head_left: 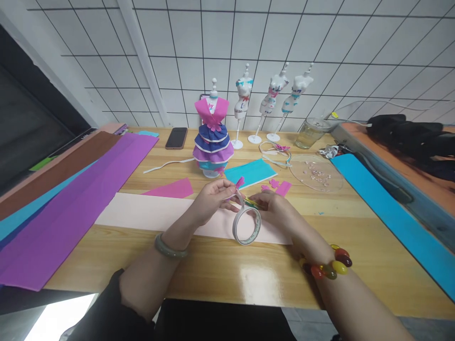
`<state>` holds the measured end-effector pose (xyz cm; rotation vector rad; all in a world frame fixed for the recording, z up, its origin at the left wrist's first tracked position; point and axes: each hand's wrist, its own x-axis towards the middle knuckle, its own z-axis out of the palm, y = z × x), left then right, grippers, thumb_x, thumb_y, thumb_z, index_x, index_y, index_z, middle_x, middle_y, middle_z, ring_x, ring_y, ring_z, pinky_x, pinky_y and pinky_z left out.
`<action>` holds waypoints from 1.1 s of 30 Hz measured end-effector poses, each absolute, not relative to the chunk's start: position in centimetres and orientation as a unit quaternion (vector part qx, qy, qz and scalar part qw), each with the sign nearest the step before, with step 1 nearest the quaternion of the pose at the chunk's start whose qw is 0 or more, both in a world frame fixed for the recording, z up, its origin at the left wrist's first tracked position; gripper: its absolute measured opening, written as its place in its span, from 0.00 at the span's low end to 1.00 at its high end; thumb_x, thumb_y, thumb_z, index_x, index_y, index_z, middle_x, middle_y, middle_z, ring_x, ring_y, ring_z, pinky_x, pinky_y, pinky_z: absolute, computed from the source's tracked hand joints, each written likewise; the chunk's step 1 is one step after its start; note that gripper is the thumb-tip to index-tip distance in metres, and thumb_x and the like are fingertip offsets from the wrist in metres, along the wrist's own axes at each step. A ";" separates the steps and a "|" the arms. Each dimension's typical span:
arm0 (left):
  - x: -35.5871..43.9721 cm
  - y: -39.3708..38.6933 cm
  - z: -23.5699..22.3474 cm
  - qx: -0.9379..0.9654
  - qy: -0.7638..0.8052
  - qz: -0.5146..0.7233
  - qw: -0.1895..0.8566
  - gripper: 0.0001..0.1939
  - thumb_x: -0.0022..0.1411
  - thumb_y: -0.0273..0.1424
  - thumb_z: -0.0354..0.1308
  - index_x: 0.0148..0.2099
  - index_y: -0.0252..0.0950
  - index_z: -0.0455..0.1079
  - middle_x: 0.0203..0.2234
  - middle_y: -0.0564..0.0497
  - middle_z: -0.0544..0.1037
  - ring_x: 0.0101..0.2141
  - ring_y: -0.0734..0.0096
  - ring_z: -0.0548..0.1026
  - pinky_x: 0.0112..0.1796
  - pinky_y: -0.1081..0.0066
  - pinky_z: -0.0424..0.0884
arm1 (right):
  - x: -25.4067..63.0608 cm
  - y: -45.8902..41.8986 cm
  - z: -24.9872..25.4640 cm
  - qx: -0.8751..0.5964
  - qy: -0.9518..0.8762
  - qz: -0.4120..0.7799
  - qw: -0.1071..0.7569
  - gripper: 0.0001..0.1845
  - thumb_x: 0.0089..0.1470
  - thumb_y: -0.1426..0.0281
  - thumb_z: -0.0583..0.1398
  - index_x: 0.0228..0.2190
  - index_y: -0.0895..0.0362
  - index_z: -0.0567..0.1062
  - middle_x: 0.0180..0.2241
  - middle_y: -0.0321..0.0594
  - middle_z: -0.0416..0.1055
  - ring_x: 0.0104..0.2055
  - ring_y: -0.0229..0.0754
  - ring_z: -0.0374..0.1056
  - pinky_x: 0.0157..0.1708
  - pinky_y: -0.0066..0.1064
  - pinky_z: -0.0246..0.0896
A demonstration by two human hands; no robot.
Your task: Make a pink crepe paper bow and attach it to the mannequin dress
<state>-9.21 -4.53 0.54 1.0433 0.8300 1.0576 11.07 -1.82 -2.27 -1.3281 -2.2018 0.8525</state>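
Note:
My left hand (215,201) is closed, pinching a small bright pink paper piece (240,182) and the loose end of white tape. From that end hangs the tape roll (246,227), in front of a long pale pink paper strip (142,211). My right hand (275,208) is closed around what look like small gold-coloured scissors (251,202), close to the tape; its fingers partly hide them. Just beyond my hands lie a turquoise sheet (252,172), a pink sheet (172,188) and small pink cut-outs (274,183).
A dressed mini mannequin (213,142) and three barer ones (243,102) stand at the back. A phone (177,138), a glass (313,132) and a clear dish of beads (316,174) are near them. Purple sheets (81,199) lie left, a blue strip (387,218) right.

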 end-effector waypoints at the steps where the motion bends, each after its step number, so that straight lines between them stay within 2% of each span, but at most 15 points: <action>1: -9.2 -4.5 0.5 0.460 0.368 0.469 0.659 0.12 0.55 0.36 0.56 0.34 0.32 0.63 0.30 0.47 0.73 0.31 0.70 0.74 0.29 0.70 0.73 | 10.9 -2.0 -2.0 -0.479 -0.805 0.284 0.205 0.13 0.46 0.63 0.60 0.33 0.57 0.77 0.24 0.39 0.69 0.27 0.39 0.62 0.25 0.28 0.54; 3: -9.3 -4.4 0.5 0.460 0.370 0.472 0.655 0.11 0.55 0.36 0.57 0.35 0.32 0.63 0.30 0.48 0.73 0.31 0.71 0.74 0.29 0.70 0.74 | 10.8 -2.3 -1.3 -0.476 -0.821 0.257 0.185 0.11 0.50 0.64 0.56 0.30 0.56 0.77 0.24 0.39 0.69 0.27 0.39 0.62 0.25 0.28 0.53; 7: -9.6 -4.2 0.4 0.469 0.376 0.476 0.642 0.11 0.56 0.36 0.56 0.34 0.32 0.63 0.30 0.49 0.72 0.32 0.70 0.74 0.30 0.70 0.74 | 11.1 -2.2 -0.8 -0.483 -0.828 0.234 0.163 0.15 0.54 0.66 0.51 0.23 0.56 0.73 0.23 0.37 0.68 0.25 0.38 0.60 0.24 0.28 0.50; 11: -9.9 -4.0 0.3 0.459 0.406 0.487 0.622 0.12 0.54 0.37 0.57 0.33 0.32 0.63 0.29 0.49 0.72 0.31 0.70 0.74 0.29 0.70 0.74 | 12.1 -1.3 -0.7 -0.517 -0.797 0.246 0.192 0.15 0.54 0.64 0.51 0.26 0.57 0.72 0.22 0.38 0.67 0.24 0.38 0.60 0.23 0.28 0.49; 16: -10.4 -3.6 0.2 0.471 0.442 0.484 0.590 0.13 0.53 0.37 0.58 0.31 0.31 0.65 0.28 0.50 0.72 0.26 0.76 0.72 0.30 0.70 0.73 | 12.7 -1.2 0.7 -0.532 -0.718 0.335 0.300 0.17 0.55 0.59 0.49 0.33 0.58 0.70 0.22 0.36 0.62 0.24 0.38 0.58 0.25 0.28 0.52; 19: -10.7 -3.5 0.1 0.488 0.455 0.476 0.573 0.13 0.52 0.38 0.58 0.31 0.32 0.66 0.27 0.51 0.72 0.25 0.77 0.72 0.31 0.70 0.72 | 12.5 -1.7 1.5 -0.500 -0.696 0.415 0.306 0.18 0.55 0.57 0.50 0.30 0.57 0.69 0.20 0.33 0.57 0.22 0.35 0.53 0.22 0.27 0.50; 21: -10.8 -3.5 0.1 0.508 0.466 0.467 0.553 0.13 0.52 0.38 0.59 0.31 0.32 0.66 0.26 0.51 0.72 0.27 0.75 0.73 0.32 0.70 0.72 | 12.3 -2.1 1.8 -0.488 -0.692 0.443 0.295 0.18 0.54 0.56 0.50 0.31 0.57 0.69 0.21 0.33 0.56 0.21 0.34 0.52 0.21 0.26 0.49; 25: -11.1 -3.6 0.1 0.579 0.485 0.434 0.491 0.13 0.54 0.40 0.56 0.32 0.33 0.67 0.26 0.52 0.72 0.29 0.73 0.72 0.33 0.70 0.71 | 11.8 -2.6 2.0 -0.471 -0.723 0.432 0.263 0.21 0.56 0.55 0.49 0.36 0.57 0.71 0.24 0.34 0.60 0.24 0.35 0.55 0.22 0.26 0.51; 30: -11.3 -3.6 0.1 0.621 0.472 0.424 0.461 0.13 0.57 0.39 0.53 0.35 0.34 0.68 0.31 0.51 0.72 0.34 0.71 0.72 0.35 0.70 0.70 | 11.7 -2.6 2.1 -0.444 -0.773 0.387 0.238 0.21 0.55 0.55 0.50 0.31 0.57 0.73 0.29 0.38 0.68 0.30 0.39 0.62 0.28 0.28 0.57; 33: -11.3 -3.6 0.2 0.628 0.474 0.412 0.459 0.13 0.57 0.39 0.52 0.37 0.34 0.68 0.31 0.50 0.73 0.32 0.70 0.73 0.32 0.71 0.71 | 11.7 -2.5 1.7 -0.449 -0.790 0.342 0.238 0.21 0.55 0.55 0.50 0.27 0.58 0.73 0.25 0.38 0.69 0.28 0.39 0.62 0.26 0.28 0.55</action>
